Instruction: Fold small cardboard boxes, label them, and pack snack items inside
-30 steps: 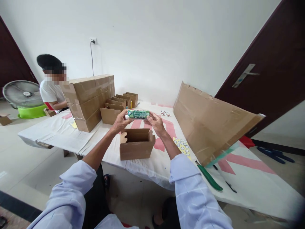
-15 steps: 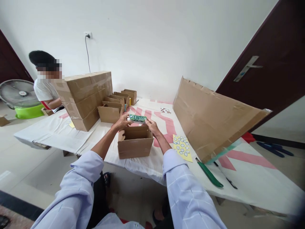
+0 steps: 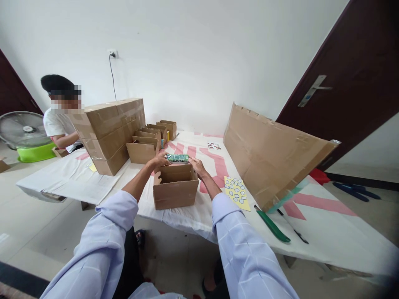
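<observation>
A small green printed pack [image 3: 177,158], long and tube-like, is held level above the back edge of an open cardboard box [image 3: 175,195]. My left hand [image 3: 161,159] grips its left end. At the other end, the fingers of my right hand [image 3: 197,166] are closed on it. The print is too small to read. The box stands upright near the table's front edge, its top open; its floor is hidden from this angle.
More open boxes [image 3: 141,153] stand in a row behind, beside stacked sealed cartons [image 3: 109,137]. A large cardboard sheet [image 3: 277,153] leans at right, near a yellow patterned card [image 3: 237,193] and a green-handled knife [image 3: 272,226]. Another person [image 3: 60,124] is at far left.
The green pack has turned slightly in my hands, and its wide face now shows less. Both hands still hold it over the box. The whole view has shifted slightly.
</observation>
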Demonstrator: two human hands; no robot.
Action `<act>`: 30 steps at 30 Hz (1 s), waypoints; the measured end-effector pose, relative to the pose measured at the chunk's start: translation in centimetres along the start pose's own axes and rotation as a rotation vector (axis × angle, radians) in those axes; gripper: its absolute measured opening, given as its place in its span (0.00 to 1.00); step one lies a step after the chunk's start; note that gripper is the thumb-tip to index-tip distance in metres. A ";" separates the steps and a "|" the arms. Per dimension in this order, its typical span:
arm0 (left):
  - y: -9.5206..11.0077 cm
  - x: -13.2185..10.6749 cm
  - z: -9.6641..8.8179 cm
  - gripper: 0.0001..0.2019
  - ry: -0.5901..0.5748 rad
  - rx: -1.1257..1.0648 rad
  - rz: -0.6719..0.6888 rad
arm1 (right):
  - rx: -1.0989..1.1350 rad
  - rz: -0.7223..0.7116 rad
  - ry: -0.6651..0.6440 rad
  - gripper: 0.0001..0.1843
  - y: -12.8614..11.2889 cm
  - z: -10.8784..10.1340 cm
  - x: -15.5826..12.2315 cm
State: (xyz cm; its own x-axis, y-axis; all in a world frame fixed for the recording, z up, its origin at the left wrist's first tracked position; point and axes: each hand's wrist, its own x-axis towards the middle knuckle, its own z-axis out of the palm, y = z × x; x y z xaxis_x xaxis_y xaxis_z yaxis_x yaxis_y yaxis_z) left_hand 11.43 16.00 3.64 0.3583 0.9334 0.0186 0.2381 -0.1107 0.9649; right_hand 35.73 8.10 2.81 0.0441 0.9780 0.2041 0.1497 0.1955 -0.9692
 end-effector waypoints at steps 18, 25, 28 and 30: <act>7.4 -5.5 0.8 0.30 0.150 -0.136 0.634 | 0.256 -0.345 0.097 0.41 -7.0 -0.2 -0.9; 10.5 -7.3 0.2 0.32 0.156 -0.148 0.766 | 0.289 -0.471 0.137 0.40 -10.7 0.2 -2.3; 11.0 -8.4 0.4 0.34 0.169 -0.170 0.793 | 0.291 -0.520 0.143 0.39 -12.0 0.4 -3.7; 10.4 -9.5 0.9 0.37 0.179 -0.180 0.774 | 0.277 -0.544 0.145 0.39 -12.0 0.8 -5.1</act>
State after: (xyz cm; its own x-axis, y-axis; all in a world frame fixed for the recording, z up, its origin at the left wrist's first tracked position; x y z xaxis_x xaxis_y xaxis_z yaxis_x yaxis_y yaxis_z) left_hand 11.34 5.69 13.25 0.2087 0.6573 0.7241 -0.1719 -0.7043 0.6888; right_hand 32.92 0.86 13.32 0.1697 0.7168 0.6763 -0.0724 0.6935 -0.7168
